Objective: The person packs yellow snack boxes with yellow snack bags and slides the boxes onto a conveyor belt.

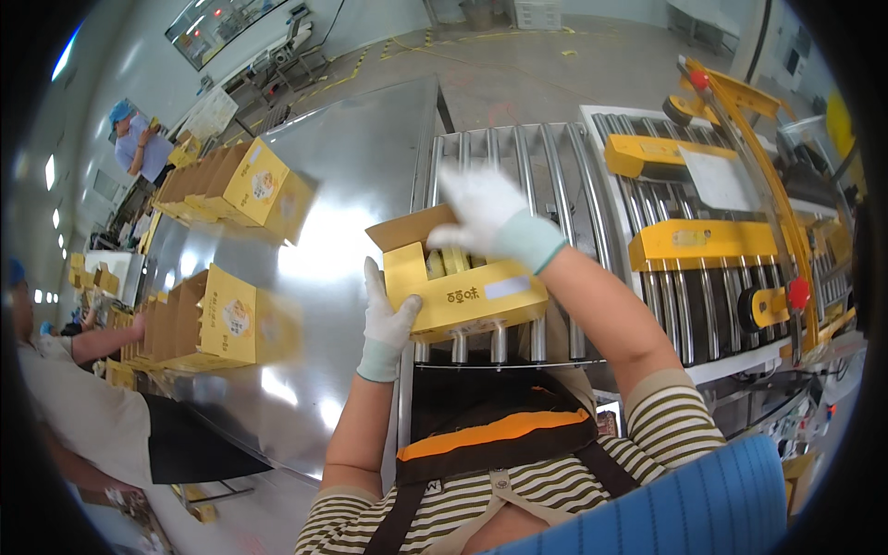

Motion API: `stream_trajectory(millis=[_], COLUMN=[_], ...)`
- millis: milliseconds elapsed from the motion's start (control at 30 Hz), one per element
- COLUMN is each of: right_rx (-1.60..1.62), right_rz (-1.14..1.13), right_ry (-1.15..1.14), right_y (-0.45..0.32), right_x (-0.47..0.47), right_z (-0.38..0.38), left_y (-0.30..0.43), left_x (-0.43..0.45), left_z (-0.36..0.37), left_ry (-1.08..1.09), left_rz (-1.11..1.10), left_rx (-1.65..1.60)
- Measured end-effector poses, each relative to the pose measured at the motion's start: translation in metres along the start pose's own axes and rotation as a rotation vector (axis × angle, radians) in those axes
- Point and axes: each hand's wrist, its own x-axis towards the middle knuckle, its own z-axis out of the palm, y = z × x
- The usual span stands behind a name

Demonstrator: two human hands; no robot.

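Note:
A yellow cardboard box (472, 298) lies on the roller conveyor (551, 173) in front of me, with packets (454, 262) visible inside it. One brown-lined flap (411, 229) stands up at its left end. My left hand (390, 312), in a white glove, grips the box's left end, with the thumb on the near face. My right hand (485, 208), also gloved, is blurred above the far side of the box and partly hides the opening. Its fingers point left, and whether they touch the box or a flap cannot be told.
Yellow boxes stand in a far row (260, 182) and a near row (229, 322) on the steel table (361, 139) at left. A co-worker (90, 416) reaches into the near row; another person (142, 146) stands beyond. A yellow-framed machine (707, 243) spans the conveyor at right.

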Motion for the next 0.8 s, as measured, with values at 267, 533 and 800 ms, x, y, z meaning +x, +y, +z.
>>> stream_trajectory(millis=[267,533,800], right_rx=[0.023,0.047,-0.346], right_rz=[-0.249,-0.158,0.379], right_ry=[-0.021,0.286,-0.083], right_y=[-0.014,0.130,0.196], right_x=[-0.066,-0.054,-0.125], right_z=[0.059,0.039,-0.031], left_y=[-0.004,-0.022,0.046], left_x=[0.023,0.157,0.156], left_z=[0.003,0.124,0.270], left_ry=[-0.085,-0.154,-0.489], left_rz=[0.104,0.378,0.281], left_rx=[0.362,0.451,0.347])
